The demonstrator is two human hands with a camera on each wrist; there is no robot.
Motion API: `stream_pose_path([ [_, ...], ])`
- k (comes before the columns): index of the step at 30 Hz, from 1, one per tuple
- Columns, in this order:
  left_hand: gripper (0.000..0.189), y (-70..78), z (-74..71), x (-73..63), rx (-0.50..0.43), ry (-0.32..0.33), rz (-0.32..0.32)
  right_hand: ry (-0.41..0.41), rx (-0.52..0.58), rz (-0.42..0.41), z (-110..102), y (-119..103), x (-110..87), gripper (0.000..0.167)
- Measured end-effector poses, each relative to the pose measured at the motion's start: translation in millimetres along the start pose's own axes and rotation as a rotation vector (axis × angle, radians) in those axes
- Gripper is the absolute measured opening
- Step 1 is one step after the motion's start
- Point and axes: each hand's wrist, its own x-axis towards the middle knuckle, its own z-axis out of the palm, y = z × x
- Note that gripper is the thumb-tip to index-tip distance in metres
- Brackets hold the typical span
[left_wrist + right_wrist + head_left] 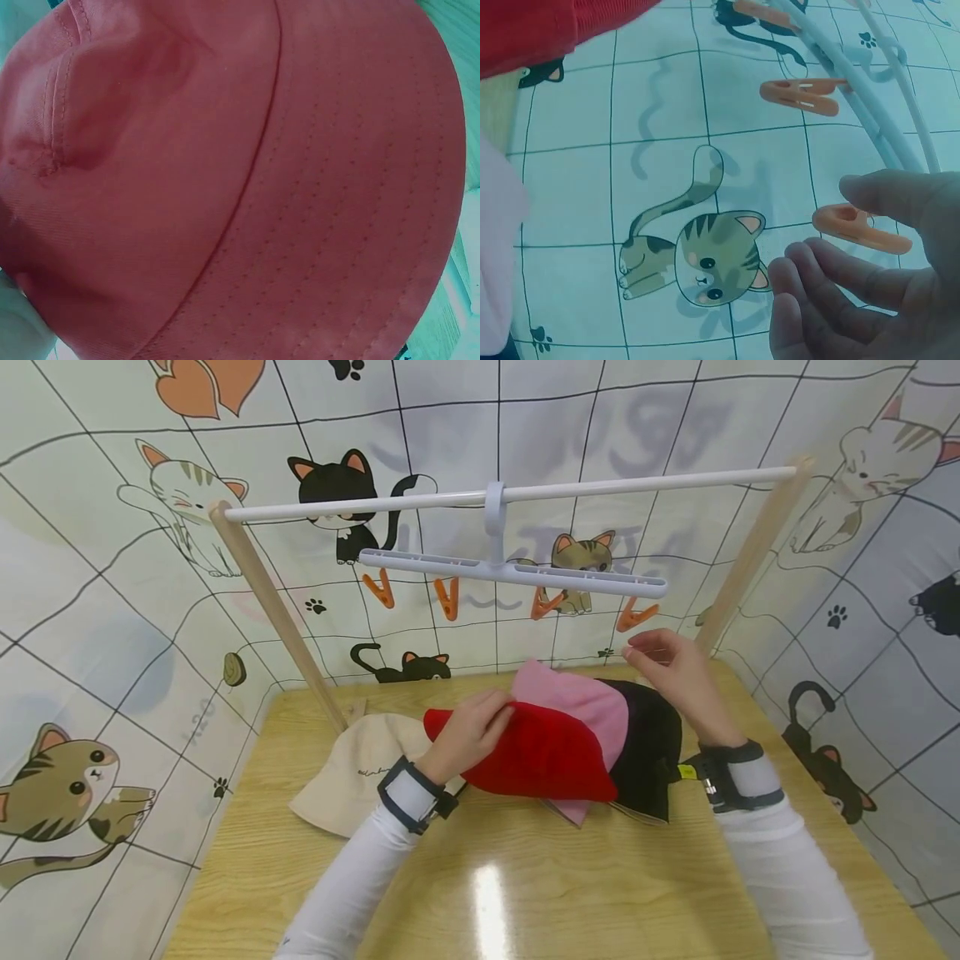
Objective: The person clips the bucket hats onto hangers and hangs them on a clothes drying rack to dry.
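Note:
My left hand pinches the upper edge of a red bucket hat, lifting it over the other hats. In the left wrist view, the stitched brim and crown of that hat fill most of the picture. My right hand is raised with loosely bent fingers and nothing in its grasp. It is just below the rightmost orange clip on a white hanger. From the right wrist view, this clip appears between thumb and fingers, but I cannot tell whether they touch it.
A pink hat and a black hat lie partly under the red one; a cream hat lies left on the wooden table. Above runs a white rod on wooden posts. Cat-patterned cloth stands behind.

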Motion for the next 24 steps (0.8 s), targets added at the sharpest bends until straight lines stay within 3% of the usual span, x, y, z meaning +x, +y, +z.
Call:
stream_pose_path([
  [6, 0.009, 2.3, 0.9, 4.2, 0.006, 0.010, 0.015, 0.075, -0.053, 0.027, -7, -4, 3.6, 0.048],
  [24, 0.013, 3.1, 5.5, 13.7, 0.005, 0.008, 0.027, 0.196, -0.012, 0.028, -2, -22, 12.3, 0.050],
])
